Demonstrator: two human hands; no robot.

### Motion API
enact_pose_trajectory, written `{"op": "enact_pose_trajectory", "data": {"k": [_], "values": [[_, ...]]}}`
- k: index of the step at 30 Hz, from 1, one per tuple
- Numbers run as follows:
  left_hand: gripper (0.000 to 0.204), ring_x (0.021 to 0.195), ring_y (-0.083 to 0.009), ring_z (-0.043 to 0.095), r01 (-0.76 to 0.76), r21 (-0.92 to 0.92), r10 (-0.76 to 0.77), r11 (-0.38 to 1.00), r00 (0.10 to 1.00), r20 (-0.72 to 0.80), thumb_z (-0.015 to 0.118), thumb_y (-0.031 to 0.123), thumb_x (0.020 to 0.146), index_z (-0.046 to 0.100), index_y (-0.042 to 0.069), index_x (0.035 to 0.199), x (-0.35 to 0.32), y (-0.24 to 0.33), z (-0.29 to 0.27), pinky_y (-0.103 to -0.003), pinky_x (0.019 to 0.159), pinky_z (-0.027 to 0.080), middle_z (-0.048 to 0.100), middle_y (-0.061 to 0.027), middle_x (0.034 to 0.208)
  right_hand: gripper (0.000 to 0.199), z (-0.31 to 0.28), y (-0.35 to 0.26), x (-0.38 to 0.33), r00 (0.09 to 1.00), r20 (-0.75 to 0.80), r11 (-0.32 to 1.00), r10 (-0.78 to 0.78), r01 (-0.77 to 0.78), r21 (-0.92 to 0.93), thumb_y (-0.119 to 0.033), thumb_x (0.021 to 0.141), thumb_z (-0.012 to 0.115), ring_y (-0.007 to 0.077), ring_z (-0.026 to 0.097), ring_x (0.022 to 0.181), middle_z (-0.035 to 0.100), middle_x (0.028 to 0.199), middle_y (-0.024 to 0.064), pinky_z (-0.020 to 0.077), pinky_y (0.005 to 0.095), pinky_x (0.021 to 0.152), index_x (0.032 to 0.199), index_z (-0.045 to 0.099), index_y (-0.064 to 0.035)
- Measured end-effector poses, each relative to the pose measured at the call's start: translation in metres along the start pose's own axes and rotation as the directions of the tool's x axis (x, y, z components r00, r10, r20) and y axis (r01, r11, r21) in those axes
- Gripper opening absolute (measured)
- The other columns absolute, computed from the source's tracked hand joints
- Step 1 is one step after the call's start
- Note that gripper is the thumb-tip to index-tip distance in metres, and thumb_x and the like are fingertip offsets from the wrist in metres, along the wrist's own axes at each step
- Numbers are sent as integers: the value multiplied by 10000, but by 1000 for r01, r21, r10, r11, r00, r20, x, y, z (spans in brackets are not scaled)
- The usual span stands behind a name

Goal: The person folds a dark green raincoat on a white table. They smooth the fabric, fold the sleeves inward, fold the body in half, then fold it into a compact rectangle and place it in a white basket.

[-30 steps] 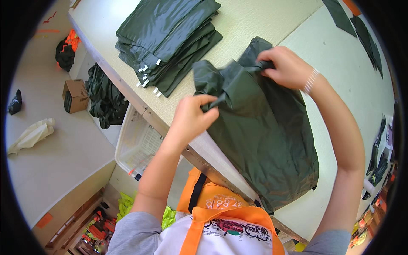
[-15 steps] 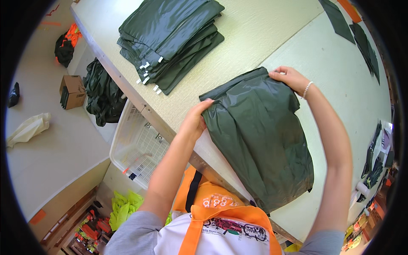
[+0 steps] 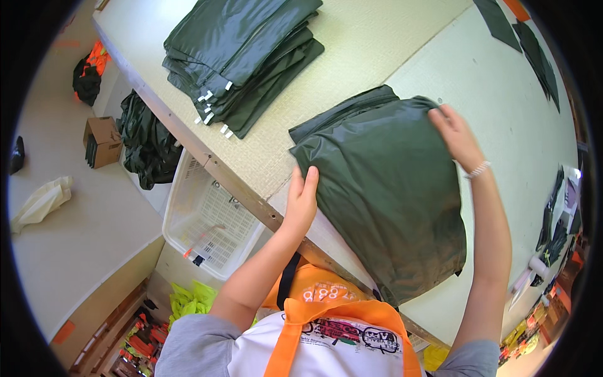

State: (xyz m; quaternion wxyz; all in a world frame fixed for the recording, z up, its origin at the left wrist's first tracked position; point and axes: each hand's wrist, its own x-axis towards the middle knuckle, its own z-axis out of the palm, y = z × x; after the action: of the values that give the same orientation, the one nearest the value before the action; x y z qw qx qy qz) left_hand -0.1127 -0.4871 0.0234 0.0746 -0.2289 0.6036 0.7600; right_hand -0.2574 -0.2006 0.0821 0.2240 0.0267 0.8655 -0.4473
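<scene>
A: Centrally, what do the two hands rest on?

B: Both lie on a dark green folded garment [image 3: 389, 188] spread flat on the pale table [image 3: 377, 56]. The left hand [image 3: 303, 200] sits at the garment's near-left edge, fingers together and extended, palm down on the cloth. The right hand [image 3: 457, 135] presses the far-right corner, fingers loosely spread. Neither hand is closed around anything; whether the fingertips pinch the fabric's edge cannot be told.

A: What surrounds the hands?

B: Beyond the left hand, well apart, lies a stack of folded green garments [image 3: 242, 60] with small white tags showing along its near edge. Below and left of the left hand, under the table's edge, stands a white plastic basket [image 3: 210, 220]. Farther left, a dark green heap [image 3: 147, 147] and a brown cardboard box [image 3: 103, 141] rest on the floor, with a pale bag [image 3: 41, 201] beyond. Past the right hand, dark cut pieces [image 3: 531, 47] lie on the table.

A: Does anything stand in the way?

B: The person's orange vest [image 3: 342, 314] covers the garment's near end.
</scene>
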Motion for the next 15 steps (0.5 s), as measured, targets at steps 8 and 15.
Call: {"op": "enact_pose_trajectory", "data": {"k": [8, 15], "values": [[537, 683, -75, 517, 260, 63, -253, 964, 962, -101, 471, 516, 935, 620, 0, 921, 18, -25, -9, -236, 545, 393, 614, 0, 833, 527, 8, 5, 17, 999, 0, 993, 50, -49, 109, -454, 848, 630, 134, 590, 822, 644, 901, 83, 473, 258, 754, 1009, 597, 48], [388, 995, -144, 541, 49, -64, -48, 997, 999, 22, 628, 216, 892, 511, -6, 1188, 2, -8, 9, -282, 874, 420, 583, -62, 1115, 535, 10, 14, 36, 967, 227, 938, 112, -178, 297, -433, 870, 611, 139, 579, 952, 624, 1100, 79, 462, 286, 855, 1170, 578, 8]]}}
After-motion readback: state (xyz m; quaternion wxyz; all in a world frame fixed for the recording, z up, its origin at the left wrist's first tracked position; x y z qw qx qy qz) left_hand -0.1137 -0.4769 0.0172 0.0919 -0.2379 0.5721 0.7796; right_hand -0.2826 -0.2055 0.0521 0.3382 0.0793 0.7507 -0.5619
